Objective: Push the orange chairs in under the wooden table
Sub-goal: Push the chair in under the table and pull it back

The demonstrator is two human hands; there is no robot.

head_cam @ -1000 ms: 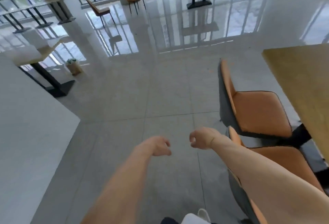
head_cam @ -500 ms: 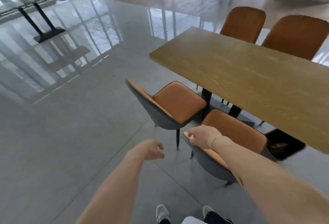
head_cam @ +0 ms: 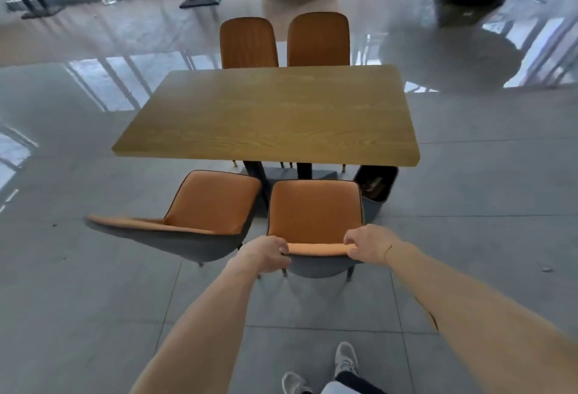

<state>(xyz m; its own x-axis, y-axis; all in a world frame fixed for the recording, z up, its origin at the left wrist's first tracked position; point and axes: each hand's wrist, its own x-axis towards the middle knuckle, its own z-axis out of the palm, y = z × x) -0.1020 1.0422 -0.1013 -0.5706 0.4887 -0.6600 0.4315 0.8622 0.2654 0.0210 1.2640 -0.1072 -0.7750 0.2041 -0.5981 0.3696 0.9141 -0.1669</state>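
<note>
Head view is showing a dark bin (head_cam: 377, 188) holding blurred scraps beside the counter (head_cam: 266, 112), while the left grip (head_cam: 266, 253) and right grip (head_cam: 369, 245) are clutching the near chair's (head_cam: 314, 209) backrest, another chair (head_cam: 206, 206) sitting askew alongside.

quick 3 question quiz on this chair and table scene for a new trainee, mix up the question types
1. True or false: both hands grip the backrest of one chair.
2. How many orange chairs stand at the table's far side? A) one B) two C) three
3. Fill in: the near left chair is turned at an ____ to the table.

Key:
1. True: left hand and right hand hold the near right chair.
2. B: far chairs behind the wooden table.
3. Angle: near left chair.
</note>
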